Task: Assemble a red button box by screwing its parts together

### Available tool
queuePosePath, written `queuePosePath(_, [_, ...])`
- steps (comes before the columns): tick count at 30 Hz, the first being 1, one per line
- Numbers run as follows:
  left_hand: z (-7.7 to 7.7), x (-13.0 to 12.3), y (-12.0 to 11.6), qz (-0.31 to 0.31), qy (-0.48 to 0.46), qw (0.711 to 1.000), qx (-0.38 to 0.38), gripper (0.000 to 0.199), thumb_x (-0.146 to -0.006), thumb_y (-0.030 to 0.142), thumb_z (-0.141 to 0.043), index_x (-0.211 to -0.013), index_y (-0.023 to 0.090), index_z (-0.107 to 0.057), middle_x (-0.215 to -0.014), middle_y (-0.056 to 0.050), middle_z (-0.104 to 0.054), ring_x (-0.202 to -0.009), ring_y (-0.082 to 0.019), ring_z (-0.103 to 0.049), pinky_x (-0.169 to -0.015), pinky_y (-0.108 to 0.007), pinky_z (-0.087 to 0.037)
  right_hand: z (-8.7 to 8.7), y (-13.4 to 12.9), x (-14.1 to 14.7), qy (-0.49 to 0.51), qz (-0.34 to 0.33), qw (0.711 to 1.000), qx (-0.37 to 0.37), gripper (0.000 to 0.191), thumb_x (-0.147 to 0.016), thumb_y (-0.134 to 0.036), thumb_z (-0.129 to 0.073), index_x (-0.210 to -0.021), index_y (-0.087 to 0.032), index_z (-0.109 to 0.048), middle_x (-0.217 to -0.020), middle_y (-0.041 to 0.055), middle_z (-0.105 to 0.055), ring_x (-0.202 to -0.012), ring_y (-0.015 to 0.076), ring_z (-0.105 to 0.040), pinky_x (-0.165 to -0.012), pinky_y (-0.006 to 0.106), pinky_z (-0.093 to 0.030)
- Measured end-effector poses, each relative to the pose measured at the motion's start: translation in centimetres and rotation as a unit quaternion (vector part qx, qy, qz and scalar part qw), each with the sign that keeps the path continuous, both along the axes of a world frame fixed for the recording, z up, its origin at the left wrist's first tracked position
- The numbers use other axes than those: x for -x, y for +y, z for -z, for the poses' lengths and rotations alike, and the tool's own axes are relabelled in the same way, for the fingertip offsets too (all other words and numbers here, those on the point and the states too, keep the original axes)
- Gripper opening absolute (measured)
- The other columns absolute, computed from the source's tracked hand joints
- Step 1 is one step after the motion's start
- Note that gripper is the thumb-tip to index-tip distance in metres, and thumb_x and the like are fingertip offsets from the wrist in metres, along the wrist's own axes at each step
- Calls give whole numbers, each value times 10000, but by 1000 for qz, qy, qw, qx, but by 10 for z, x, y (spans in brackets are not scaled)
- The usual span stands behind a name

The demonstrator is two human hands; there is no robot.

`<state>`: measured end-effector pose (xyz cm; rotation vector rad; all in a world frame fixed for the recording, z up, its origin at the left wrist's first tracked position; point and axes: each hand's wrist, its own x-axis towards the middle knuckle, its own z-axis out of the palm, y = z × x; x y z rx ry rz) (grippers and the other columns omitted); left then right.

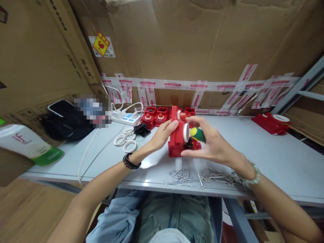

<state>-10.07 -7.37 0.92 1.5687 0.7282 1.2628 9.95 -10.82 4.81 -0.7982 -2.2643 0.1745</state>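
My left hand (163, 133) is closed on the upper left side of a red plastic housing (174, 135), which is held tilted over the table. The housing carries a white ring (186, 132) and a red knob facing right. A screwdriver (198, 134) with a green and yellow handle sits in my right hand (215, 141); its shaft is hidden. The right index finger reaches the knob area, and the thumb lies by a second red part (174, 150) beneath the housing. Silver screws (181, 174) lie in a pile nearer the table's front edge.
Behind the housing stand several red units (161, 114). White rings (130, 146) and a black piece (141, 130) lie left, before a power strip (126, 118). Strings (220, 177) lie by the front edge, another red unit (272, 123) far right, a tube (27, 143) far left.
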Motion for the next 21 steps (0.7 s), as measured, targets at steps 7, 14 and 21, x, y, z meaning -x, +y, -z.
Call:
queuePosePath(7, [0,-4,-10,-24,1,997,-74,543,-819,631,-633,-1079,154,-616,-1084,-105,-704,-961,-234,-674,-841,-355,-539,-1,3,2,50,77,985,146,97,-846,-287,-609,-873,-194,-615,-725,-28,-623,-616,105,-520,-616,267,-426])
queuePosePath(14, [3,-2,-10,-35,12,993,-114,516,-825,570,-669,-1142,178,-560,-1141,-106,-686,-974,-225,-673,-895,-381,-519,-1,7,-1,119,37,965,229,298,-910,-459,-527,-974,-201,-662,-781,-6,-653,-653,111,-540,-639,271,-441])
queuePosePath(21, [3,-1,-9,-55,52,989,-128,516,-820,549,-680,-1147,169,-558,-1091,-106,-679,-1023,-246,-638,-974,-426,-468,-2,2,-2,88,17,978,188,517,-751,-353,-742,-1211,-234,-540,-1099,33,-652,-897,156,-611,-827,310,-482])
